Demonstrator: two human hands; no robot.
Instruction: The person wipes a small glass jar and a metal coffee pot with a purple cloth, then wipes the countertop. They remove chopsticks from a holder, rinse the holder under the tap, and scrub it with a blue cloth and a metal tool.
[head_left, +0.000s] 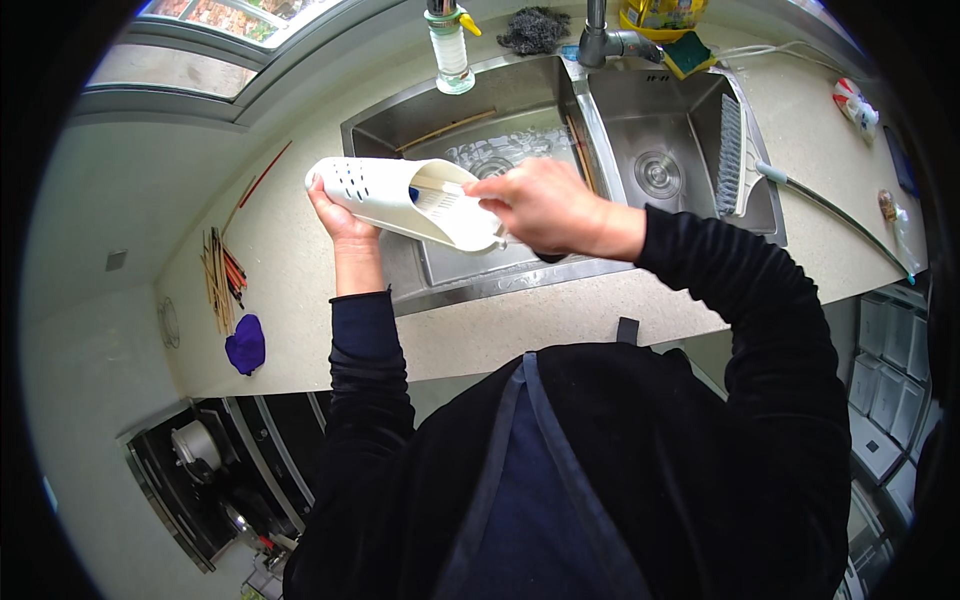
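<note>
My left hand (337, 217) grips the closed end of a white plastic utensil holder (382, 187) with drain holes, tilted on its side above the left sink basin (450, 270). At the holder's open end, my right hand (536, 206) pinches a slim pale handle that reaches inside; its far end shows white bristles and a bit of blue, perhaps a small brush. Water lies in the basin below. A chopstick (446, 130) rests along the basin's back, and more sticks lean at its right wall.
Chopsticks (217, 281) and a purple cloth (246, 345) lie on the left counter. A faucet (600, 45), steel wool (534, 31) and a green-yellow sponge (688, 55) are behind the sinks. A broom head (739, 157) lies across the right basin (645, 135).
</note>
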